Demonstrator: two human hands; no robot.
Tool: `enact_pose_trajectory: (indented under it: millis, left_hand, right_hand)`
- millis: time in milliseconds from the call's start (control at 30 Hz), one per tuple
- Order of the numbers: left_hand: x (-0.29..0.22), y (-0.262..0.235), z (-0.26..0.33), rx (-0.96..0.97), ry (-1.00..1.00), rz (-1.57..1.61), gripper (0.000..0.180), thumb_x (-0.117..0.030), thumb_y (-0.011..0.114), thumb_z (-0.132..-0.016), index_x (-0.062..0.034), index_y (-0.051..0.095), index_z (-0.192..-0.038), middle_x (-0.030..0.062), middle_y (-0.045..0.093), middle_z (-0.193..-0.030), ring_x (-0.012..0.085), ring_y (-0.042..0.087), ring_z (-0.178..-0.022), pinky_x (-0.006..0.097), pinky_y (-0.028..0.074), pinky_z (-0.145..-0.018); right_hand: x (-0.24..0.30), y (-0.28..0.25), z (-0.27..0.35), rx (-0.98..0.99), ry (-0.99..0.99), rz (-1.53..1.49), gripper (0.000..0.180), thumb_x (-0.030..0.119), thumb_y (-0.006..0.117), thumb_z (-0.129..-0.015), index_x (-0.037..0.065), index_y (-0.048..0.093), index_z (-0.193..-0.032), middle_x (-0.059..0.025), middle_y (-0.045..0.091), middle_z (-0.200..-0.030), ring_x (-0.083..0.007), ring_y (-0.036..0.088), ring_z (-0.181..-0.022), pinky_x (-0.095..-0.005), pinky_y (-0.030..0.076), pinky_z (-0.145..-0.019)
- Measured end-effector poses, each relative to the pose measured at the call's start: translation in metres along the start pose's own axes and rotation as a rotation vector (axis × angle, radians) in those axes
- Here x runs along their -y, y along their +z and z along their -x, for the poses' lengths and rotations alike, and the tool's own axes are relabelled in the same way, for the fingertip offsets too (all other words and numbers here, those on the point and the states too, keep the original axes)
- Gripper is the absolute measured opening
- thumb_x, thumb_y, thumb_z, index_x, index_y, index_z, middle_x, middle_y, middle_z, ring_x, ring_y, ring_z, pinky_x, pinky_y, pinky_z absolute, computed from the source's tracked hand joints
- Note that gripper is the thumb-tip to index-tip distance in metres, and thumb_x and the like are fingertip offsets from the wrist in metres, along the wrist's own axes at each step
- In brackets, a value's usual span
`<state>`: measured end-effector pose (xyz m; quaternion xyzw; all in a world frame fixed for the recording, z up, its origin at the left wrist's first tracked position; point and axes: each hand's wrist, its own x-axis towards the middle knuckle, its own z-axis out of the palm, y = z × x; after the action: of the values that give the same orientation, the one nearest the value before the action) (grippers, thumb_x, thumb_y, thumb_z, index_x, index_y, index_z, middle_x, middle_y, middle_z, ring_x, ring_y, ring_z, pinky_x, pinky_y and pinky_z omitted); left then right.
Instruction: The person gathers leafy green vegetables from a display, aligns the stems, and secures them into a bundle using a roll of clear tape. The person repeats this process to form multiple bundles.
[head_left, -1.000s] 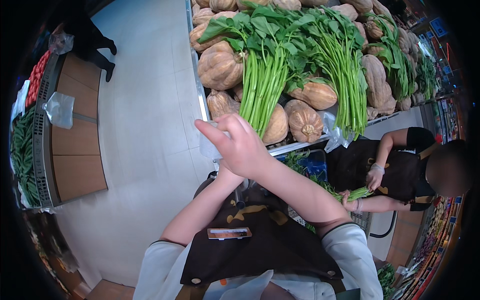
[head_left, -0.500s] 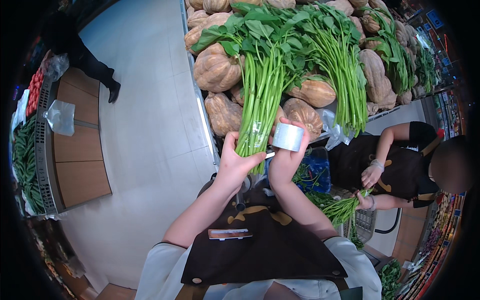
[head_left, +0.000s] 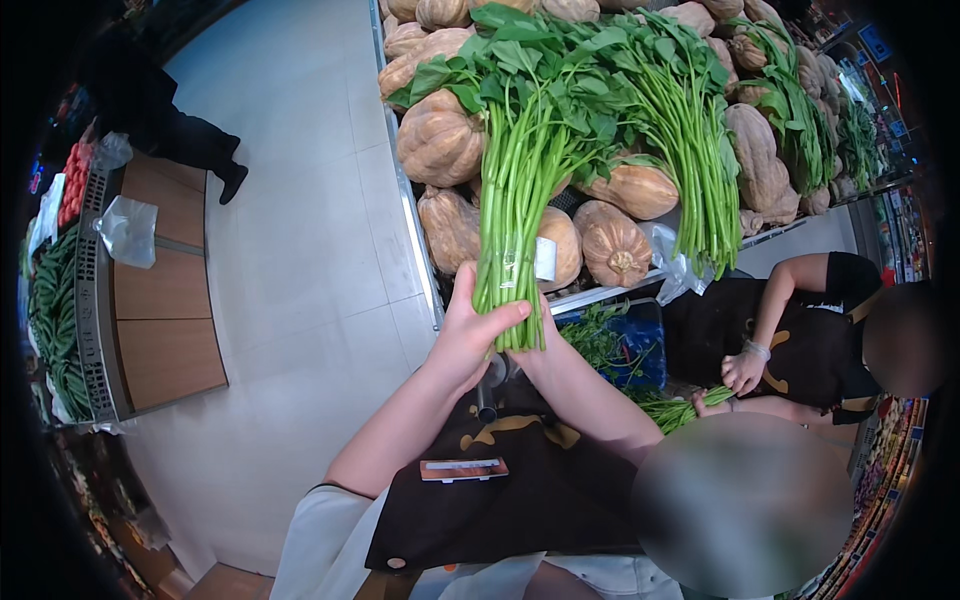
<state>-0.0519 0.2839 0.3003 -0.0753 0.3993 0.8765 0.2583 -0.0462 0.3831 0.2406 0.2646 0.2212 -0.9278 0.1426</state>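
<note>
Bright green, long-stemmed, broad-leaved bunch (head_left: 522, 160)

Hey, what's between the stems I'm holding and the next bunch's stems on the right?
The head view shows pumpkins, clear plastic near the lower end of the next bunch, and a partly hidden white roll beside the held stems.

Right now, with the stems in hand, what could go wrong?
The left hand presses its thumb across the green stems; squeezing hard might bruise them. The pale roll shows only partly behind them, and the right hand is mostly hidden, so a slip could go unnoticed. The leafy tops appear to meet the neighbouring bunch, so pulling might snag them.
</note>
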Motion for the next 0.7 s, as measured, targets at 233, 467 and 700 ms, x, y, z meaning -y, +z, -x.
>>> enact_pose_trajectory:
  millis: [233, 467, 700]
  left_hand:
    - [0.015, -0.001, -0.016, -0.063, 0.132, -0.327, 0.046, 0.0, 0.066, -0.072, -0.0021, 0.035, -0.106, 0.016, 0.05, -0.112, 0.0218, 0.052, -0.105, 0.035, 0.044, -0.087]
    - [0.031, -0.013, -0.024, -0.138, 0.34, -0.733, 0.06, -0.008, 0.071, -0.067, 0.002, 0.033, -0.111, 0.0269, 0.028, -0.137, 0.031, 0.043, -0.119, 0.038, 0.037, -0.095]
    - [0.034, -0.003, -0.022, -0.181, 0.506, -0.929, 0.06, -0.013, 0.073, -0.067, 0.0032, 0.033, -0.11, 0.0287, 0.026, -0.137, 0.038, 0.039, -0.122, 0.039, 0.037, -0.096]
  right_hand:
    - [0.002, -0.004, -0.038, 0.167, 0.007, -0.013, 0.033, 0.028, 0.041, -0.093, 0.004, 0.051, -0.113, -0.0083, 0.06, -0.103, -0.0198, 0.06, -0.088, -0.0325, 0.052, -0.075]
    - [0.044, -0.002, 0.028, -0.059, 0.218, 0.331, 0.029, 0.024, 0.041, -0.094, 0.004, 0.053, -0.11, -0.0084, 0.06, -0.102, -0.0186, 0.061, -0.087, -0.0317, 0.051, -0.08]
    - [0.11, 0.076, 0.095, 0.135, -0.499, 1.69, 0.013, 0.011, 0.05, -0.09, 0.001, 0.056, -0.085, -0.0045, 0.06, -0.075, -0.0135, 0.057, -0.069, -0.0267, 0.046, -0.06]
